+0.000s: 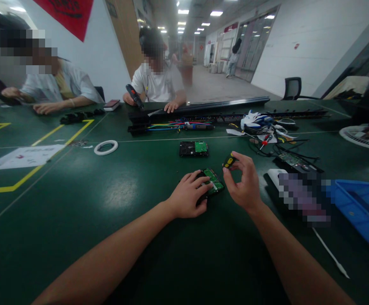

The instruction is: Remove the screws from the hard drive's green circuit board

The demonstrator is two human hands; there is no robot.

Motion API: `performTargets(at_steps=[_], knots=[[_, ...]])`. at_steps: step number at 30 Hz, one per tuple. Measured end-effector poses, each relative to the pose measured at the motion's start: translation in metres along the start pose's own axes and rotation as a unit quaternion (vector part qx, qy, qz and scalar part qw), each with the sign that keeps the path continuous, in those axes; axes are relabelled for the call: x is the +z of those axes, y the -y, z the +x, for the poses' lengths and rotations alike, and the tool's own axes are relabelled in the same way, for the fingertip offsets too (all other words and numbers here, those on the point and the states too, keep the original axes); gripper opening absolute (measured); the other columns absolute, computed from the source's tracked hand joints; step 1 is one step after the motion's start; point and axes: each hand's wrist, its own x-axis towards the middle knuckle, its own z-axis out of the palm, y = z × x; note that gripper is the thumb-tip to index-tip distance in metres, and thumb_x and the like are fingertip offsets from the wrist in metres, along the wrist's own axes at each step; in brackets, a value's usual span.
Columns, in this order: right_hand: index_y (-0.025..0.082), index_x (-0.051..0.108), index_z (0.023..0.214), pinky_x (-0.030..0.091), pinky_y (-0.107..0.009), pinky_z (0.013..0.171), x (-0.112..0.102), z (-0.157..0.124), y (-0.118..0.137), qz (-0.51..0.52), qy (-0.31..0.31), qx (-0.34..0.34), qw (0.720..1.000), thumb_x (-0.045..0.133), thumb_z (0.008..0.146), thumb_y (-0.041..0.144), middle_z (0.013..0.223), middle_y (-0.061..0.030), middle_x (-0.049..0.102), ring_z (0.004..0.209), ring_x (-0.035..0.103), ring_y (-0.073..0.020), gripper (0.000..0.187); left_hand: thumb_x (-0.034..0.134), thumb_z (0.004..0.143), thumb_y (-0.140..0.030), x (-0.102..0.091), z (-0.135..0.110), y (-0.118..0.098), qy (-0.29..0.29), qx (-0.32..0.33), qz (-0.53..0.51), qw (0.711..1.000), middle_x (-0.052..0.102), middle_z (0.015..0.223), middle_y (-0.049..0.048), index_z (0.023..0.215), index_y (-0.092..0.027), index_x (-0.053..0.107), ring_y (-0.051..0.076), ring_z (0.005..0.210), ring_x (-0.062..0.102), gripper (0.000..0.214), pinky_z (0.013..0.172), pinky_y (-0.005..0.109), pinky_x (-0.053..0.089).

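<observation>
My left hand (189,195) lies over a hard drive (215,181), thumb at its near side and fingers across its top, holding it against the table. The drive's green circuit board faces up, and the fingers cover part of it. Between the thumb and fingers of my right hand (244,180) is a screwdriver with a black and yellow handle (229,160). Its handle tilts over the drive's right side; I cannot make out where the tip is. Farther back on the table lies a second hard drive (193,148), black with a green board.
At right are a blue bin (359,212), a white device with a blurred screen (298,195), a circuit board (298,162) and tangled cables with gloves (254,120). A white ring (106,147) lies left. Across the table, one person holds a power drill (134,95); another sits farther left.
</observation>
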Motion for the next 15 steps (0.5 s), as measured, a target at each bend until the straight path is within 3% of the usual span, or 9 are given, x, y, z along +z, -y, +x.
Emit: performTargets(at_steps=[8, 15], knots=[[0.034, 0.045, 0.151, 0.065, -0.042, 0.077, -0.0007, -0.0002, -0.0026, -0.015, -0.006, 0.003, 1.000, 0.072, 0.093, 0.020, 0.129, -0.0084, 0.059, 0.097, 0.068, -0.0226, 0.065, 0.061, 0.091, -0.040, 0.0003, -0.0006, 0.0008, 0.002, -0.004, 0.001, 1.000, 0.053, 0.158, 0.0103, 0.150, -0.022, 0.057, 0.044, 0.156, 0.033, 0.062, 0.122, 0.064, 0.035], [0.034, 0.041, 0.155, 0.066, -0.046, 0.086, 0.0005, -0.0008, -0.0012, 0.011, 0.012, 0.017, 1.000, 0.066, 0.095, 0.017, 0.139, -0.0101, 0.056, 0.105, 0.069, -0.0237, 0.067, 0.061, 0.091, -0.040, -0.0011, -0.0004, -0.0006, 0.004, -0.005, -0.002, 1.000, 0.054, 0.158, 0.0102, 0.151, -0.023, 0.056, 0.044, 0.156, 0.033, 0.062, 0.123, 0.063, 0.035]])
